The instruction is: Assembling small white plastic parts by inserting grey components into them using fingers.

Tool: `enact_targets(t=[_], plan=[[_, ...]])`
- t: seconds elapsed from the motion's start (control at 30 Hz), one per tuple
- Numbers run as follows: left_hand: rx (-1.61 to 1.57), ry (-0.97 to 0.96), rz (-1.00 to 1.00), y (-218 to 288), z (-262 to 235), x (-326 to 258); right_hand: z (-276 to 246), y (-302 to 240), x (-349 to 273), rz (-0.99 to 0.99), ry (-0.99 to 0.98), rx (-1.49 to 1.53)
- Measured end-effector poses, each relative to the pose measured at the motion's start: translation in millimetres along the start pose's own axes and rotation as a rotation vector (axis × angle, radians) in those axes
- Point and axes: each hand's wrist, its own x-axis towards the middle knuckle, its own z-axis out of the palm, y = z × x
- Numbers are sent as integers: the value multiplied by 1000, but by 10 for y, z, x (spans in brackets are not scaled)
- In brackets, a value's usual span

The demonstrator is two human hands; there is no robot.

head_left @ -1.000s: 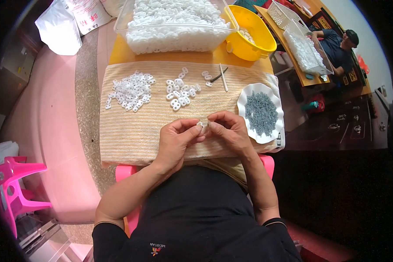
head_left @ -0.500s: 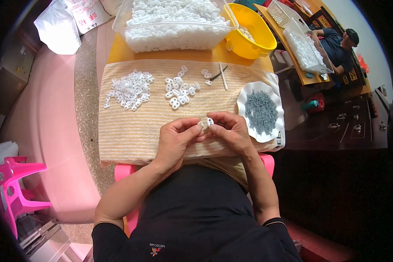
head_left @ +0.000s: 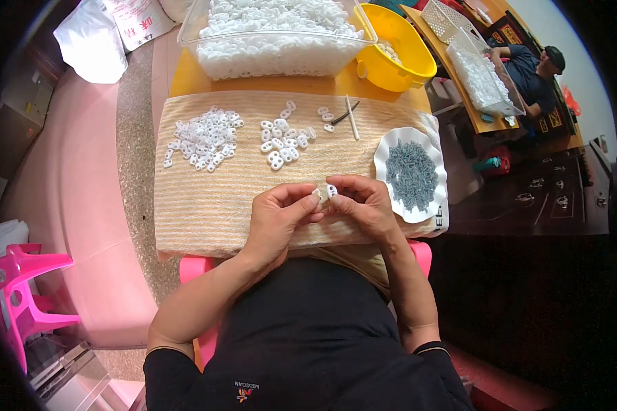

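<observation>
White piece (head_left: pixel 332 191) in hands (head_left: pixel 365 208), dish (head_left: pixel 380 164) nearby — basin (head_left: pixel 393 77) beyond

The small, whitish, hard-edged piece (head_left: pixel 317 194) is partly covered by the bare left hand (head_left: pixel 280 212); the clear, rectangular plastic tub (head_left: pixel 216 65) is cut off by the top edge.

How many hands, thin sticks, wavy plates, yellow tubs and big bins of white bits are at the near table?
Hands: 2 (left hand, pinching a pale piece; right hand, pinching a white piece)
Thin sticks: 2 (white stick, black stick)
Wavy plate: 1
Yellow tub: 1
Big bin: 1
Total: 7
</observation>
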Motion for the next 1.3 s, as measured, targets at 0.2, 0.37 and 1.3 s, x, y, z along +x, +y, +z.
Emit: enact_targets(t=[0.2, 0.37, 1.3], plan=[[3, -2, -4, -12, 1, 10, -20, 17, 3, 9, -3, 4], [16, -3, 6, -2, 11, 2, -20, 25, -2, 5, 5, 1], [50, -34, -11, -9, 12, 9, 48, -69, -17, -3, -53, -16]])
